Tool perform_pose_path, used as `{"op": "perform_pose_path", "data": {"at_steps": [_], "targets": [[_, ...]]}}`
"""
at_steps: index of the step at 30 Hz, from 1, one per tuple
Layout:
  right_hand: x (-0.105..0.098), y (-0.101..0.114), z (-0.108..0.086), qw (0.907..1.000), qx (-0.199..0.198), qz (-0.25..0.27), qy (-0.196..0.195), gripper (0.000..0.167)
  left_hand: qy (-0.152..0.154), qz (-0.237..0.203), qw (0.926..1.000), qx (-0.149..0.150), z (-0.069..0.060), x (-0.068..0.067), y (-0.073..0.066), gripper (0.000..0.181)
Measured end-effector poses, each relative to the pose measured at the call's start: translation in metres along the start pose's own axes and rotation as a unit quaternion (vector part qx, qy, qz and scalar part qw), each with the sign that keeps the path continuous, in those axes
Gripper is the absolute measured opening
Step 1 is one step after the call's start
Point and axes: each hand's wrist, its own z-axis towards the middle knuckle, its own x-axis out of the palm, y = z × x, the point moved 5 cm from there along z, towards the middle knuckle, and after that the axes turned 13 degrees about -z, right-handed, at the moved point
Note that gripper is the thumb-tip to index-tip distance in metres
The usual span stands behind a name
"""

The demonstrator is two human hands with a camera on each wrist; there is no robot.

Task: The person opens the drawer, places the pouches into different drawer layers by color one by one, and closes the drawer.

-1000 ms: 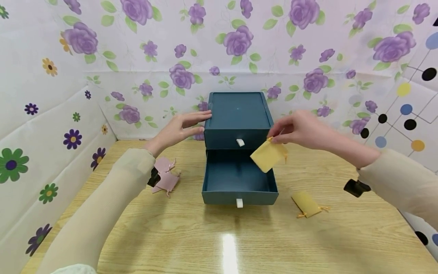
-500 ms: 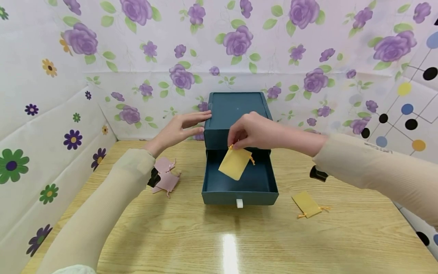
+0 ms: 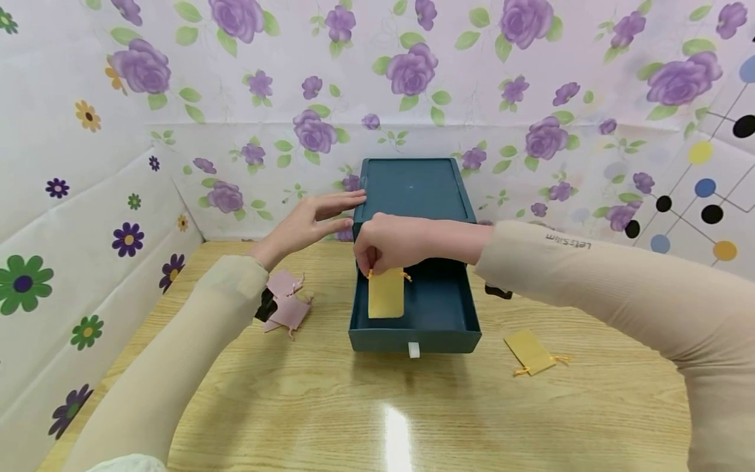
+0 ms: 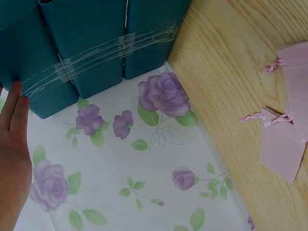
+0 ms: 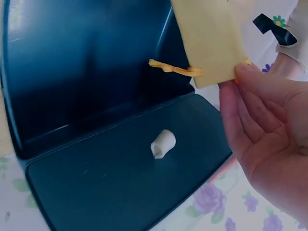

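Observation:
My right hand pinches a yellow drawstring pouch by its top corner, over the left part of the pulled-out lower drawer. In the right wrist view the pouch hangs between thumb and fingers, an orange cord sticking out. The drawer belongs to a dark blue drawer box, whose upper drawer is closed. My left hand lies with straight fingers against the box's upper left side. In the left wrist view those fingers touch the box's taped side.
A second yellow pouch lies on the wooden table, right of the drawer. Several pink pouches lie to its left, partly behind the left sleeve. A flowered cloth wall stands close behind the box.
My right hand has carried the yellow pouch leftward, from the drawer's right edge to over its left part, and somewhat lower. The left hand has stayed against the box.

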Motion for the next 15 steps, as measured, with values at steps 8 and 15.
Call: {"op": "perform_pose_path", "data": {"at_steps": [8, 15], "targets": [[0.014, 0.004, 0.016, 0.9973, -0.004, -0.028, 0.067, 0.008, 0.000, -0.005, 1.0000, -0.003, 0.000, 0.000, -0.001, 0.047], [0.028, 0.001, 0.026, 0.9939, 0.011, -0.042, 0.102, 0.006, 0.003, -0.002, 1.0000, 0.000, 0.000, 0.000, -0.002, 0.048]]}}
